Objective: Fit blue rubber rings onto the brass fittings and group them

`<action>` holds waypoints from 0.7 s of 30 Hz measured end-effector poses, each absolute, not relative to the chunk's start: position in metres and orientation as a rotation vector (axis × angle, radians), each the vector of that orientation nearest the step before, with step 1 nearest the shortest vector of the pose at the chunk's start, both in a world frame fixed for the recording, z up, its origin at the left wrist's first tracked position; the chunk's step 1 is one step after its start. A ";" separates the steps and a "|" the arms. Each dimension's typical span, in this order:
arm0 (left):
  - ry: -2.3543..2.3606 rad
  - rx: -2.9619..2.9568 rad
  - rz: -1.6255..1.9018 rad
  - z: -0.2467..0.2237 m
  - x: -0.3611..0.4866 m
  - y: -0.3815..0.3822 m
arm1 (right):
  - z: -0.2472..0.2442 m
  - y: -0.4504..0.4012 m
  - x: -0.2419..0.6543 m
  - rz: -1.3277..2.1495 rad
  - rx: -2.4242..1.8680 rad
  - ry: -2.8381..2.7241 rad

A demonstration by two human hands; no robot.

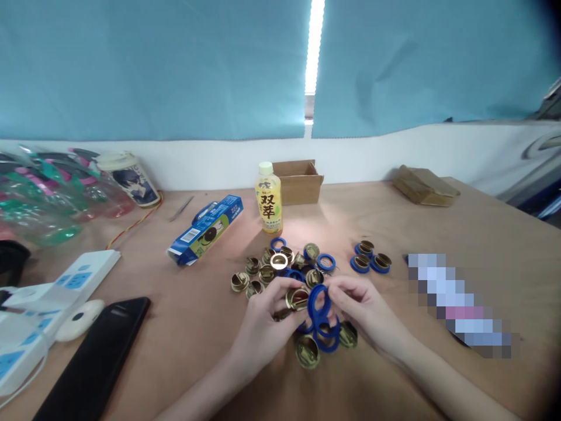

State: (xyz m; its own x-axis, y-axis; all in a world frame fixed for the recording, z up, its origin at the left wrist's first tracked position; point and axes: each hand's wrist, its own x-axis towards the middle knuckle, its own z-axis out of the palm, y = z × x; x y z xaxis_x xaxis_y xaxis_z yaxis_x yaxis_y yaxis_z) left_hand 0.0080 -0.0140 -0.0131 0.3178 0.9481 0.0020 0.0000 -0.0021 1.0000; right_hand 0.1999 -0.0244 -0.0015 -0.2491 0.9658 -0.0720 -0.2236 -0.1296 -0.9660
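Observation:
My left hand (pixel 272 318) is closed on a round brass-coloured metal cup (pixel 297 299), its hollow side facing up. Between the fingers of my right hand (pixel 359 301) is a blue plastic ring (pixel 318 302), standing on edge close beside the cup. I cannot tell whether ring and cup touch. Under and behind both hands lies a loose pile of such brass cups (pixel 240 282) and blue rings (pixel 326 262). Another brass cup (pixel 307 351) lies nearest me. To the right of the pile sit three brass cups seated in blue rings (pixel 361 262).
Behind the pile stand a yellow drink bottle (pixel 270 202) and an open cardboard box (pixel 300 181). A blue snack box (pixel 205 229), power strip (pixel 56 310), black phone (pixel 96 356) and spray bottles (pixel 52 204) are on the left. A brown paper packet (pixel 423 186) lies back right.

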 end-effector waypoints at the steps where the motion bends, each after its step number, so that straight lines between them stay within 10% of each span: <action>1: 0.968 1.336 0.967 -0.012 0.008 -0.014 | -0.001 -0.025 0.199 1.561 -0.990 -1.173; 21: 0.705 1.238 0.898 -0.005 0.008 -0.019 | 0.006 -0.028 0.186 1.092 -1.253 -1.223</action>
